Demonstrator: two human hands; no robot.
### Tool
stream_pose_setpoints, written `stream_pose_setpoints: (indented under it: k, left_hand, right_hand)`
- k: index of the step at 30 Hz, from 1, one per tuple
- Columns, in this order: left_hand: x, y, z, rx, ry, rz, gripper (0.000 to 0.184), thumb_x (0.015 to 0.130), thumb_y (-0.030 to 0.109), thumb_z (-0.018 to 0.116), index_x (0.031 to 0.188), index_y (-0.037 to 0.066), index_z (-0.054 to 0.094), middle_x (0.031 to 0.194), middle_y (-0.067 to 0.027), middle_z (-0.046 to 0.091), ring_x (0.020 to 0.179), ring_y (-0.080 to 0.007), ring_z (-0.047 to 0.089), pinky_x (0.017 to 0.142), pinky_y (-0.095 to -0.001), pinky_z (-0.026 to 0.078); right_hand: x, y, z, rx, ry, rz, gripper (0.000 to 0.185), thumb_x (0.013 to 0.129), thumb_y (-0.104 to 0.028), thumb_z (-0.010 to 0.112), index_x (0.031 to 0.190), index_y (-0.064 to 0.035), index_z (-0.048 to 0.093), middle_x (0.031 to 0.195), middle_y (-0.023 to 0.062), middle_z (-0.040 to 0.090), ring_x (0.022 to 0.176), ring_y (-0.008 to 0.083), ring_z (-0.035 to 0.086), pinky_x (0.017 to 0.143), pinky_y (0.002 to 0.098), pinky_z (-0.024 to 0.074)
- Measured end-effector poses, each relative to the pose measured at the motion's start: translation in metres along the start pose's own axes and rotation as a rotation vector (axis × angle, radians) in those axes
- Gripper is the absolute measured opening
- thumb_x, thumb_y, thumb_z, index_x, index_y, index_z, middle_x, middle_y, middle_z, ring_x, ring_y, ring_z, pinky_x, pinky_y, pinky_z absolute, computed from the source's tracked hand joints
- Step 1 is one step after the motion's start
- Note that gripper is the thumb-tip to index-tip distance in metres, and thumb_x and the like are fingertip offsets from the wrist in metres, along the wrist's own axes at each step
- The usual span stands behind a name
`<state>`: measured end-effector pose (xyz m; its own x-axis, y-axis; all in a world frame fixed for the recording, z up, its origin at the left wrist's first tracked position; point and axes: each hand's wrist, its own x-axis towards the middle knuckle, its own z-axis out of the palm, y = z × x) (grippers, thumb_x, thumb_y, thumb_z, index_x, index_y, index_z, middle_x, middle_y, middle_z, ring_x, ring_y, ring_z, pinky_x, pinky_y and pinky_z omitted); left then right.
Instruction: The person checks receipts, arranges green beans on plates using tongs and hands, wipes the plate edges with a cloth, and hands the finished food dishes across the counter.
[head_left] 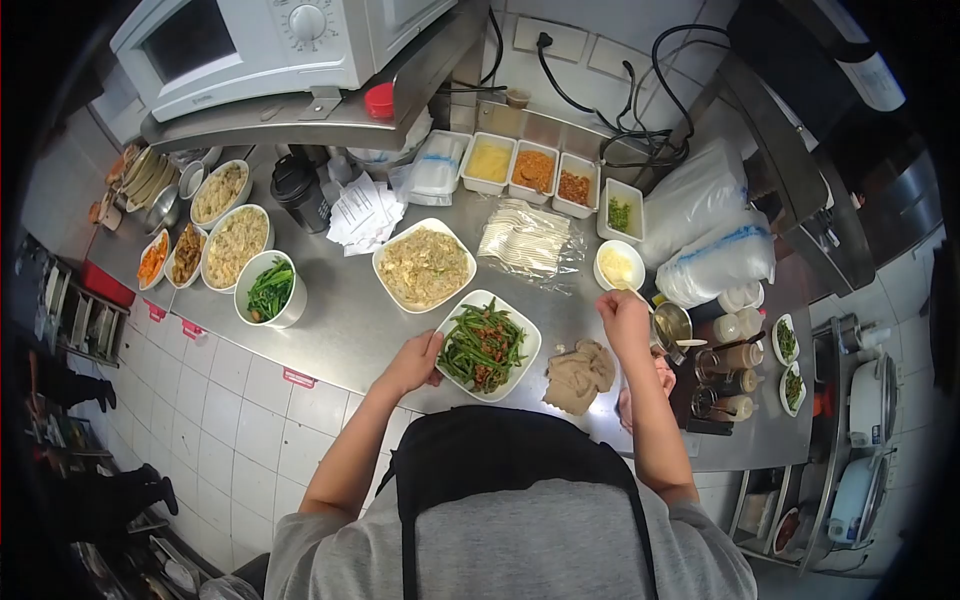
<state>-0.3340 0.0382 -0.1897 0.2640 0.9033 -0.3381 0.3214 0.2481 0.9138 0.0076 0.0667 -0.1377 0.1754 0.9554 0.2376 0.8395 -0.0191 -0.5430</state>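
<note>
My left hand [413, 362] grips the left rim of a white square bowl [533, 342] at the counter's front edge. Green beans topped with brown minced bits [485, 345] fill that bowl. To the right, my right hand [627, 318] has its fingers pinched together just below a small white bowl [600, 268] of pale yellow chopped food. Whatever the pinch holds is hidden by the fingers. A crumpled brown cloth [580, 377] lies between the green beans and my right forearm. Beside my right hand stands a metal pot [670, 325] with a pale-handled utensil [690, 343].
Fried rice bowls [425, 265] and a white tub of greens [270, 290] stand to the left. Topping containers [535, 171] line the back near wrapped chopsticks [525, 240]. Sauce bottles [740, 380] crowd the right. A microwave shelf [300, 130] overhangs the back left.
</note>
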Motion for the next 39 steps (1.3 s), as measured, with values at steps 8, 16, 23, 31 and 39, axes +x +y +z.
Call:
stream_pose_setpoints:
  k: [8, 16, 23, 31, 39]
  left_hand:
    - [-0.002, 0.0, -0.002, 0.154, 0.069, 0.056, 0.036, 0.098, 0.026, 0.032, 0.088, -0.004, 0.051, 0.055, -0.0138, 0.055, 0.043, -0.0213, 0.057, 0.048, -0.0336, 0.048]
    - [0.003, -0.003, -0.017, 0.185, 0.025, 0.084, 0.037, 0.098, 0.027, 0.033, 0.088, -0.003, 0.051, 0.055, -0.0134, 0.055, 0.043, -0.0205, 0.056, 0.047, -0.0334, 0.047]
    - [0.004, -0.003, -0.019, 0.15, -0.019, 0.047, 0.036, 0.098, 0.027, 0.033, 0.089, -0.002, 0.052, 0.057, -0.0119, 0.055, 0.044, -0.0189, 0.056, 0.045, -0.03, 0.046]
    - [0.015, -0.019, -0.023, 0.255, -0.061, 0.088, 0.04, 0.099, 0.031, 0.032, 0.086, -0.001, 0.052, 0.058, -0.009, 0.055, 0.044, -0.0156, 0.054, 0.042, -0.0294, 0.043]
    - [0.022, -0.018, -0.027, 0.23, -0.121, 0.062, 0.038, 0.098, 0.033, 0.032, 0.094, 0.001, 0.051, 0.065, -0.0067, 0.056, 0.046, -0.015, 0.054, 0.042, -0.0261, 0.044]
  right_hand:
    - [-0.033, 0.055, 0.007, -0.18, -0.458, 0.157, 0.031, 0.072, -0.027, 0.07, 0.09, -0.0028, 0.065, 0.077, 0.0142, 0.066, 0.075, 0.0297, 0.065, 0.068, 0.0386, 0.0499]
    - [0.009, 0.062, 0.049, 0.105, -0.107, -0.069, 0.028, 0.076, -0.005, 0.059, 0.103, -0.0045, 0.064, 0.106, 0.0158, 0.061, 0.095, 0.0302, 0.058, 0.083, 0.036, 0.0453]
    - [-0.102, 0.015, 0.052, 0.317, -0.279, -0.368, 0.041, 0.064, 0.01, 0.049, 0.097, -0.0085, 0.067, 0.107, 0.0082, 0.062, 0.104, 0.029, 0.053, 0.093, 0.0377, 0.0406]
    - [-0.25, 0.035, -0.055, 0.678, -0.231, 0.794, 0.018, 0.071, 0.009, 0.063, 0.083, -0.0044, 0.068, 0.086, 0.0032, 0.064, 0.092, 0.0131, 0.058, 0.078, 0.0284, 0.0474]
    - [-0.337, 0.049, -0.088, 0.787, 0.439, 0.79, 0.01, 0.07, -0.007, 0.075, 0.077, -0.0037, 0.068, 0.089, 0.0022, 0.058, 0.082, 0.0117, 0.055, 0.071, 0.0246, 0.045]
